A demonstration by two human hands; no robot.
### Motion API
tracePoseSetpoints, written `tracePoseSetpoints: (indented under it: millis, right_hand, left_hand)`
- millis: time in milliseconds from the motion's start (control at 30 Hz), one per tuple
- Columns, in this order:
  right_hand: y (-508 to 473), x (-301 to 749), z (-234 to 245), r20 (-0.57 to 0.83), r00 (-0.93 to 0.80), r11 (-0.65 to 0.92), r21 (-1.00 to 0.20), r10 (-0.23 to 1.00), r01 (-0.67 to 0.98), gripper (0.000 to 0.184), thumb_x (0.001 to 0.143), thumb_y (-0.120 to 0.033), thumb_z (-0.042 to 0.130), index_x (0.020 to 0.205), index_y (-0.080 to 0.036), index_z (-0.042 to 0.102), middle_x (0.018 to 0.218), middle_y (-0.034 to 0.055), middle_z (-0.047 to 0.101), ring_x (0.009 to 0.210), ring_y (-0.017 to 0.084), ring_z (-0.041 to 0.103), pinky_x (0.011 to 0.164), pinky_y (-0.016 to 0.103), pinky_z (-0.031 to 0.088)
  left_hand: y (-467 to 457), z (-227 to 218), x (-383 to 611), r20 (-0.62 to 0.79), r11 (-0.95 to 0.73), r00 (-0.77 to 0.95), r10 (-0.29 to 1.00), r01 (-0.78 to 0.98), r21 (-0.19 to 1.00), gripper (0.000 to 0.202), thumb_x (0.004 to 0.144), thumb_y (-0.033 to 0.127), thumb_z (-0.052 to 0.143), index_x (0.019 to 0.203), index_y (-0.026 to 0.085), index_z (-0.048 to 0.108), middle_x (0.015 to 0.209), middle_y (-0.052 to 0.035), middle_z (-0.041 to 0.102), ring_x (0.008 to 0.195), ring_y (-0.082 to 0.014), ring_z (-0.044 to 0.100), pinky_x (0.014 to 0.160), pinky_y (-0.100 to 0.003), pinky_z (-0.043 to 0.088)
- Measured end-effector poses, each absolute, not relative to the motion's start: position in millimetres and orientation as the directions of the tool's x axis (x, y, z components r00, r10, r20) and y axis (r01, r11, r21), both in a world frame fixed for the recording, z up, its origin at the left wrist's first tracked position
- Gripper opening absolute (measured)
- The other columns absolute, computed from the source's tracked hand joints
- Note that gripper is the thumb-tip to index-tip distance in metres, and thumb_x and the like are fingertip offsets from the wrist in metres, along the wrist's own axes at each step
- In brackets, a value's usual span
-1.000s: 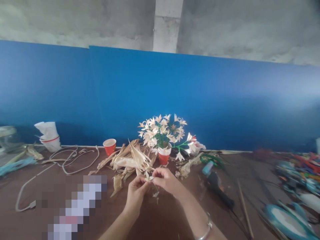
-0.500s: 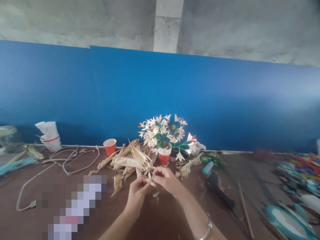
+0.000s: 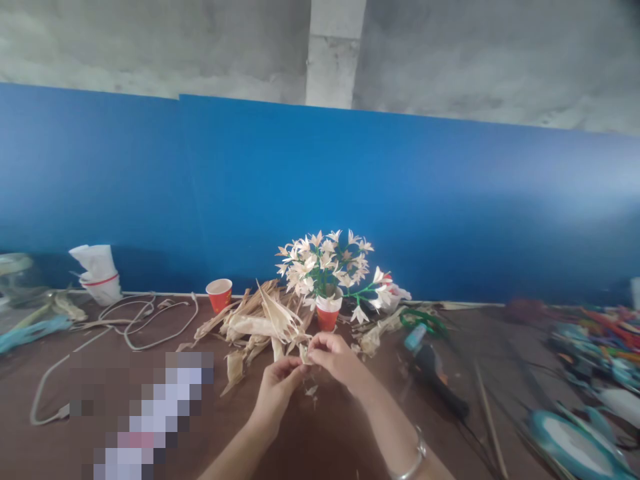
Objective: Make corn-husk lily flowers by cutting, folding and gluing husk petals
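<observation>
L hand (image 3: 277,385) & R hand (image 3: 336,361): fingertips of both pinching small pale flower (image 3: 304,354), partly hidden, held betw. them near husk pile (image 3: 253,325). Risk: thin petals may tear if pinched too hard or pulled apart; poss. snag on husks.

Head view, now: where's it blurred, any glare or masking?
Head view, right side: the teal-rimmed disc and colourful clutter look smeared; head view, upper right: pale sheen on the blue partition; head view, lower left: a pixelated patch masks detail; head view, centre: flowers read clearer, but the pale piece at the hands is too small to resolve.
</observation>
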State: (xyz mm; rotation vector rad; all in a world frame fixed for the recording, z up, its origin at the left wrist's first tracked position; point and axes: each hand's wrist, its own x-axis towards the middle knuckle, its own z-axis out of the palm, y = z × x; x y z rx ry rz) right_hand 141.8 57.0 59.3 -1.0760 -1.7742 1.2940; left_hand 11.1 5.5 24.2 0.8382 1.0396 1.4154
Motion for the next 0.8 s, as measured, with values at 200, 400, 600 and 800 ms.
tracePoseSetpoints:
  millis: [200, 400, 600, 800]
  right_hand:
    - [55.0, 144.2, 65.0, 0.321, -0.326, 0.414, -0.868, 0.889, 0.274, 0.011, 0.069, -0.016, 0.053, 0.080, -0.018, 0.055, 0.072, -0.0021, 0.054, 0.062, 0.010, 0.047, 0.059, 0.021, 0.038]
    - [44.1, 140.7, 72.3, 0.350, -0.388, 0.519, -0.656, 0.852, 0.548, 0.007, 0.071, -0.024, 0.058, 0.066, -0.019, 0.056, 0.062, -0.0022, 0.054, 0.059, 0.011, 0.048, 0.055, 0.021, 0.034]
    - [35.2, 130.3, 68.6, 0.425, -0.380, 0.556, -0.454, 0.822, 0.696, 0.007, 0.070, -0.015, 0.053, 0.066, -0.020, 0.055, 0.069, -0.0007, 0.060, 0.064, 0.012, 0.053, 0.059, 0.021, 0.033]
    - [31.9, 120.3, 54.7, 0.435, -0.260, 0.443, -0.398, 0.862, 0.804, 0.007, 0.069, -0.016, 0.053, 0.064, -0.021, 0.053, 0.067, 0.0006, 0.062, 0.063, 0.015, 0.056, 0.058, 0.024, 0.032]
  left_hand:
    - [7.7, 22.9, 10.8, -0.077, 0.015, -0.168, 0.983, -0.340, 0.940, 0.031, 0.052, 0.040, 0.077, 0.060, 0.013, 0.064, 0.045, 0.0043, 0.051, 0.043, -0.0063, 0.040, 0.045, -0.018, 0.030]
    - [9.5, 19.4, 10.8, -0.076, 0.013, -0.198, 0.977, -0.303, 0.953, 0.033, 0.053, 0.043, 0.075, 0.062, 0.013, 0.064, 0.045, 0.0016, 0.055, 0.040, -0.0081, 0.044, 0.042, -0.018, 0.031]
    - [9.8, 16.1, 9.9, 0.012, -0.053, -0.251, 0.968, -0.159, 0.986, 0.029, 0.056, 0.040, 0.072, 0.060, 0.012, 0.067, 0.041, 0.0017, 0.053, 0.039, -0.0085, 0.042, 0.041, -0.019, 0.031]
    - [11.9, 6.6, 7.6, 0.117, -0.139, -0.292, 0.949, -0.056, 0.989, 0.020, 0.058, 0.033, 0.071, 0.057, 0.013, 0.067, 0.048, 0.0002, 0.056, 0.046, -0.0100, 0.045, 0.046, -0.019, 0.034]
